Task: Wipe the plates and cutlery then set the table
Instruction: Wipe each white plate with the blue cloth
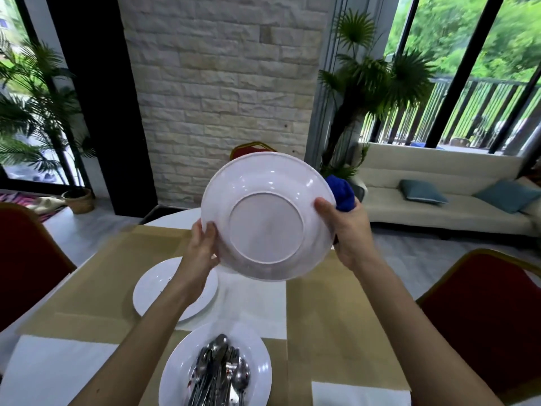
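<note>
While plate (268,216) is held up above table (336,332), underside toward wearer, it looks mid-wipe | left grip (202,247) clasps left rim to steady | right grip (348,230) pinches right rim, cloth (342,193) bunched behind | cutlery (222,373) at near edge

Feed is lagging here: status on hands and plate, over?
Left hand grips plate rim. Right hand grips opposite rim, blue cloth bunched behind. Plate raised, underside to camera. Nothing blocks it.

A dining room: laid table (251,303), padded chairs (483,332).
</note>
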Motion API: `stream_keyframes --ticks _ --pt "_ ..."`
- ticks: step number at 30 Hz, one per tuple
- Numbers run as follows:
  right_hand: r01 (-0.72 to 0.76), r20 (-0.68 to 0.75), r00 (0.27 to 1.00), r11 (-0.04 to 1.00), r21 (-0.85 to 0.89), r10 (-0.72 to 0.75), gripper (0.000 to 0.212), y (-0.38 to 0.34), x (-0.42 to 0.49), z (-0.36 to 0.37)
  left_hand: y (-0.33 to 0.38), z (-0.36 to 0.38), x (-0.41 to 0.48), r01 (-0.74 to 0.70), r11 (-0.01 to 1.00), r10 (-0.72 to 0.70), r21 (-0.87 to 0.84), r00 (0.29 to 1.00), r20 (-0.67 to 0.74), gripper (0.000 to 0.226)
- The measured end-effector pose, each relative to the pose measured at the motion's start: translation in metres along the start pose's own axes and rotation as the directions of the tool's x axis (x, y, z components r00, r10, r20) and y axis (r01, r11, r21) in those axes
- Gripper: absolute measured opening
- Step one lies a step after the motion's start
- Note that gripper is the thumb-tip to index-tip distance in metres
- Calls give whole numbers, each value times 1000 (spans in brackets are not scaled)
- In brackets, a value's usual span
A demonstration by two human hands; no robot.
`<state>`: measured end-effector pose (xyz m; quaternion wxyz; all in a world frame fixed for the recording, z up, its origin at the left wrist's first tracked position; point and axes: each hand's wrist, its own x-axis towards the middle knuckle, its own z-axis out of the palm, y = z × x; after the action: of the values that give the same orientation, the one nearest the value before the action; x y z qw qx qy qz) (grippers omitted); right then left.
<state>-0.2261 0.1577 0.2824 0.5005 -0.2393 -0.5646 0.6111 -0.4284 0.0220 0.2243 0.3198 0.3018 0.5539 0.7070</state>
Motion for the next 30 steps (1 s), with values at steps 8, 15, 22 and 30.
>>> stream_keyframes --ticks 8,15,22,30 --pt "-37 -344 910 781 -623 -232 28 22 14 -1 10 29 -12 -6 994 21 -111 990 137 28" --pt "664 490 729 321 -675 -478 39 23 3 32 8 50 -18 -65 996 54 58 982 182 25" --pt "339 169 923 523 -782 -346 39 25 21 14 -1 42 -22 -39 995 21 93 982 187 28" --pt "562 408 824 470 -681 -393 38 26 23 18 1 47 -27 -86 990 72 108 989 132 29"
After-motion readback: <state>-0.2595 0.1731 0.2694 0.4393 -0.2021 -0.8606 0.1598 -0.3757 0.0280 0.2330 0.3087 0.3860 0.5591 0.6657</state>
